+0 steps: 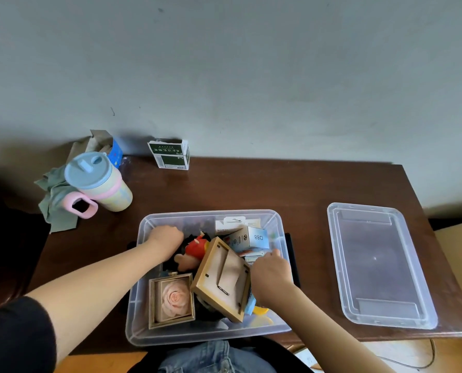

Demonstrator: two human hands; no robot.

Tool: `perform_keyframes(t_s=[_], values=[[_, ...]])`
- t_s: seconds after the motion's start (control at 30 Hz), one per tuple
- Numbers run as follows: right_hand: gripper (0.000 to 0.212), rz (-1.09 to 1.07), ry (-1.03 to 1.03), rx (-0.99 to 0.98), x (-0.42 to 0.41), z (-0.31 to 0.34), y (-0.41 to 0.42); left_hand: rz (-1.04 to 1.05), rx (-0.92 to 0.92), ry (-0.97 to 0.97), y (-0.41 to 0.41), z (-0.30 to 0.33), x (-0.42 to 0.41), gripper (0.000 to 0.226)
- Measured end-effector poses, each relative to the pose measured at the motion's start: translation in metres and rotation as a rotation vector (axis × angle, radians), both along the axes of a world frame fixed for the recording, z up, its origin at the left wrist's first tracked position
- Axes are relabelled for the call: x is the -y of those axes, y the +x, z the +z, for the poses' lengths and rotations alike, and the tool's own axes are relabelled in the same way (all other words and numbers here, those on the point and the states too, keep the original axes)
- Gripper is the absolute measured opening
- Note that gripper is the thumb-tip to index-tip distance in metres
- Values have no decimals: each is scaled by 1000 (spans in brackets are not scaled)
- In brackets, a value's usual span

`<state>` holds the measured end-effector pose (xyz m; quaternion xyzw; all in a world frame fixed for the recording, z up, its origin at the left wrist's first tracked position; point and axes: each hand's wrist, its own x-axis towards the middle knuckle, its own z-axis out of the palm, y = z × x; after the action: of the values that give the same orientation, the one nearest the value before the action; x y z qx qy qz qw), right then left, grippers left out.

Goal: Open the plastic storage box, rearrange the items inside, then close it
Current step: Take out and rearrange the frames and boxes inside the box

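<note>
The clear plastic storage box (274, 218) stands open on the brown table, right in front of me. Its clear lid (378, 265) lies flat on the table to the right. Both hands are inside the box. My left hand (165, 242) reaches into the far left part, fingers curled down among dark items beside a red and tan plush toy (193, 251). My right hand (271, 270) grips the right edge of a tilted wooden photo frame (221, 278), seen from its back. A gold frame with a rose picture (172, 300) lies at the near left. White and blue cartons (247, 236) fill the far right.
A pastel cup with a blue lid and pink handle (98, 183) stands at the far left, on a grey-green cloth (56, 200). A green and white carton (170, 154) and a torn blue carton (111, 148) stand by the wall. The table's right edge lies just beyond the lid.
</note>
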<state>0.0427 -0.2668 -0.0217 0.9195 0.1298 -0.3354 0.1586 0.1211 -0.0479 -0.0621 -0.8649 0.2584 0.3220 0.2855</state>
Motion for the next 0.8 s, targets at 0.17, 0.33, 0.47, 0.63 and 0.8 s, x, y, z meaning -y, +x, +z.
perform_keyframes(t_s=[0.17,0.33,0.47,0.63,0.8], values=[[35,-2,-3,-88,-6,-8,0,234,194,-132,-10,18,4,34],[30,-310,291,-90,-6,-11,-4,406,172,-526,-21,60,6,16],[29,-508,492,-17,-5,-9,-21,494,-93,-1005,-37,81,34,10],[51,-695,652,28,-5,-12,-49,378,-203,-1100,-48,57,88,16],[52,-781,774,6,-5,-9,-58,371,-285,-1037,-47,27,121,23]])
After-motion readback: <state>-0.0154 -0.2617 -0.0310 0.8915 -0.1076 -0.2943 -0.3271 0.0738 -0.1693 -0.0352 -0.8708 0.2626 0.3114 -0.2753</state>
